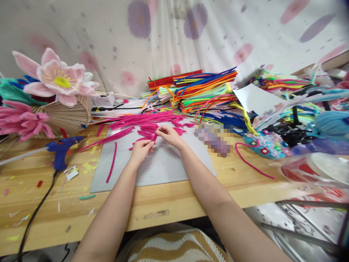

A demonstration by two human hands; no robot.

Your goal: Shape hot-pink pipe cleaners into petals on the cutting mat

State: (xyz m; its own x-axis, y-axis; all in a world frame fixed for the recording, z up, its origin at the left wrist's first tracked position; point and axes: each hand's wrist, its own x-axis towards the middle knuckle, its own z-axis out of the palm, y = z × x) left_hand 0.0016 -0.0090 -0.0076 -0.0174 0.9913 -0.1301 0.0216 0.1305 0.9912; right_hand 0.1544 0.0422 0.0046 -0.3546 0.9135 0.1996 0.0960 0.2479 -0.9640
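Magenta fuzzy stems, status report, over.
Left hand and right hand: pinching a magenta piece. More magenta stems just beyond. Glue gun off left, apart.

No text, brand or number legible. Grey mat (169, 167) near table's (174, 200) front edge — faint grid lines, nothing readable. Red-and-white container (302, 169) by right edge — blurred, unreadable. White box (105, 99) toward back edge, left: too small to read.
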